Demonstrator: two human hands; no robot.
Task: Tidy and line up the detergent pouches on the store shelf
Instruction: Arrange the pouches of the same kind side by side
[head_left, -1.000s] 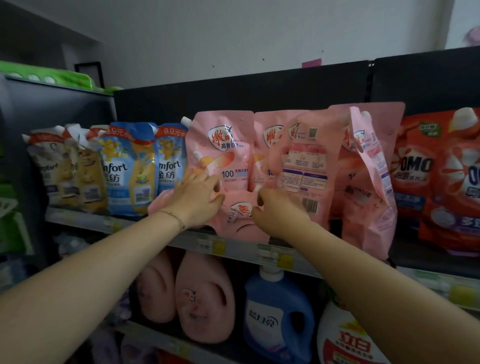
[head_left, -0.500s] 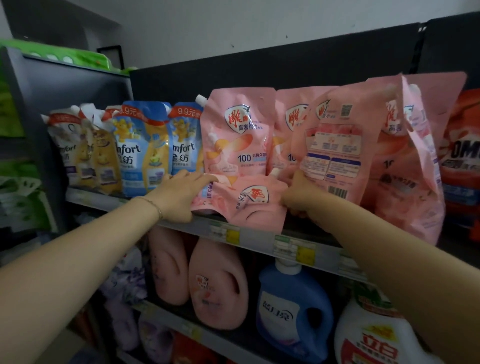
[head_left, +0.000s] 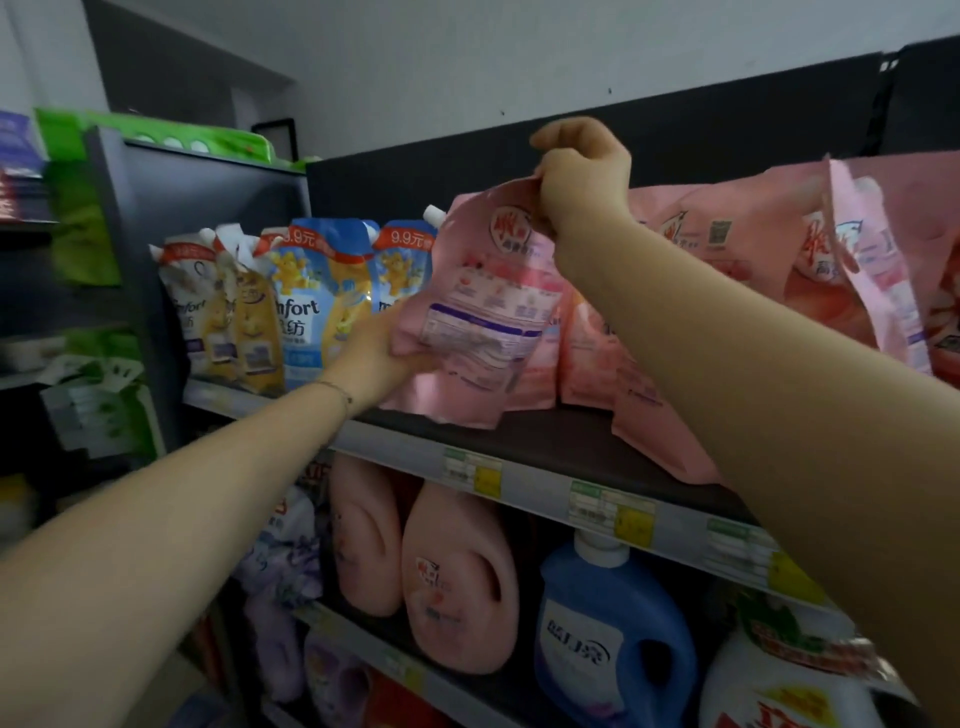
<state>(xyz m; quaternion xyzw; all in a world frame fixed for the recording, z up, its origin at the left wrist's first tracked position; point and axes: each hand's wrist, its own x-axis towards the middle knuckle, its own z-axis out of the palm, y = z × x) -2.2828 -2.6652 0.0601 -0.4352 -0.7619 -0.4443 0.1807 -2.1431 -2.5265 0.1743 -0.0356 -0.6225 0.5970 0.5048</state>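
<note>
nearest, the left hand (head_left: 375, 358) grips the lower side of a pink pouch (head_left: 480, 317) while the right hand (head_left: 579, 174) pinches its top edge — the pouch is raised, tilted, back label out, above the shelf (head_left: 524, 480) lip. likely step: standing it up. next, turn it face-forward and seat it in the bare gap beside the blue pouches (head_left: 332, 301) — pink row (head_left: 727, 244) behind.

Two hands show: the left hand (head_left: 376, 348) and the right hand (head_left: 579, 171). Pink pouches (head_left: 483, 312) number perhaps five, overlap blurring the count. Two blue pouches (head_left: 317, 306), two yellowish pouches (head_left: 223, 312), two pink jugs (head_left: 457, 577), one blue jug (head_left: 613, 634).
</note>
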